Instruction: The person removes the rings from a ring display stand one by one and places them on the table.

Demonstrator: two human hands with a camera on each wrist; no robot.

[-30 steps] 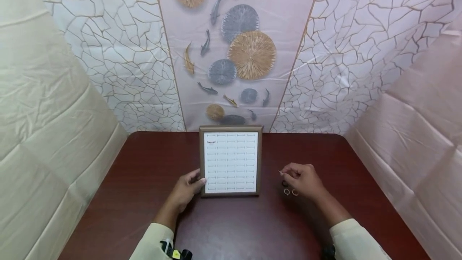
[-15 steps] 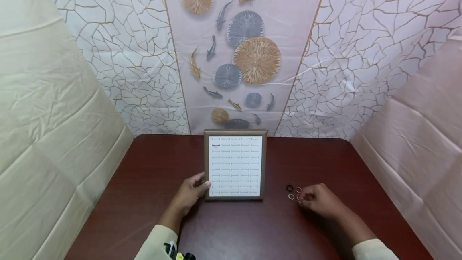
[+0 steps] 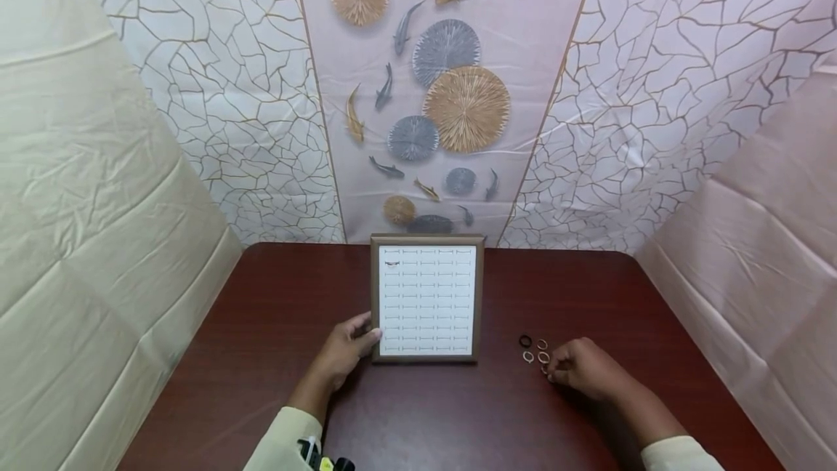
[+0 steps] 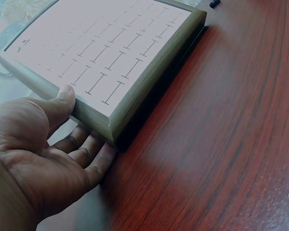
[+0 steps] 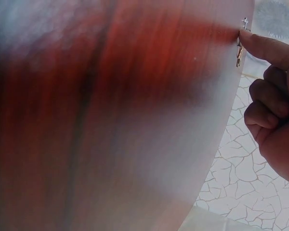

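Note:
A ring display board [image 3: 427,302] with a brown frame and a white slotted face stands propped upright on the table. One ring [image 3: 391,264] sits in its left column near the top. My left hand [image 3: 348,351] grips the lower left edge, thumb [image 4: 66,94] on the front and fingers behind. To the right, my right hand [image 3: 583,367] is low over the table, pinching a small ring [image 3: 545,369] at its fingertips. Beside it lie a black ring [image 3: 525,341], a silver ring [image 3: 528,357] and two gold-toned rings [image 3: 543,357]. The other right fingers curl into the palm in the right wrist view.
The dark red-brown table [image 3: 418,420] has a patterned cloth backdrop [image 3: 458,202] behind it. Beige cloth walls [image 3: 111,238] slope up along both sides. A wrist camera [image 3: 327,462] shows at the left sleeve.
My right hand has come down and toward me from beside the board to the loose rings; the ring raised earlier is no longer aloft. My left hand keeps its grip. The head view shifted slightly.

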